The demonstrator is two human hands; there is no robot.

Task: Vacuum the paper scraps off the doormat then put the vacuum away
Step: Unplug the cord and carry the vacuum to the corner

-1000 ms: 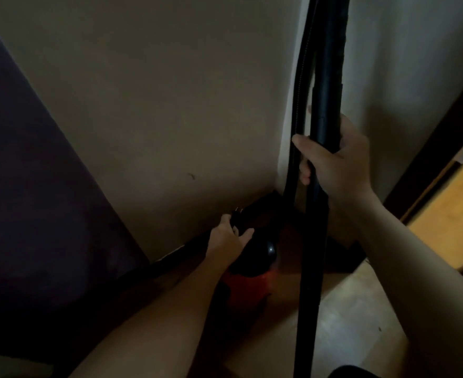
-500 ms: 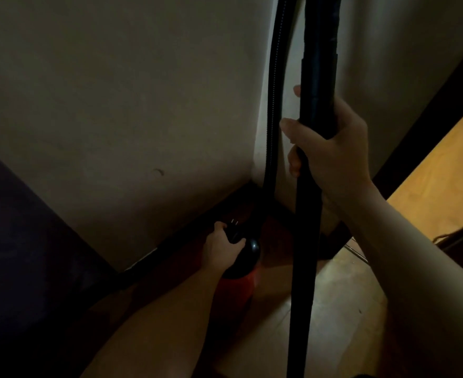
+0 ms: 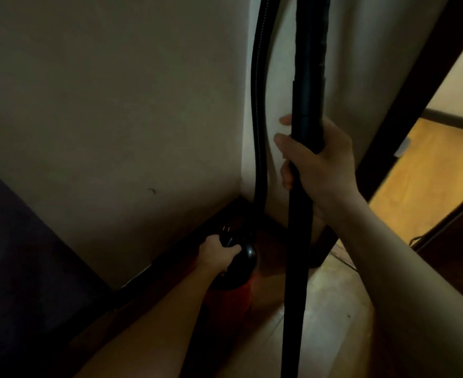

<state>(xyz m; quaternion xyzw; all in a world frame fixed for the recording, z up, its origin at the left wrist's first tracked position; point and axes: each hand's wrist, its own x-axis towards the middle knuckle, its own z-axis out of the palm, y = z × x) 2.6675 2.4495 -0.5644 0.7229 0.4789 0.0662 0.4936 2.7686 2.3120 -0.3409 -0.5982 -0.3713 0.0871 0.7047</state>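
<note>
Now right hand point(image 3: 323, 165) grips wand point(image 3: 309, 64); left hand point(image 3: 216, 255) — vacuum point(image 3: 242, 264).

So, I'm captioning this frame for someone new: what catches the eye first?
The black vacuum wand stands upright right of centre, gripped by the right hand, with the ribbed hose running up the wall corner beside it. Low in that dim corner the left hand grips a power plug, prongs up, atop the red canister vacuum. Far right, a lit wooden floor glows past a dark door frame.
</note>
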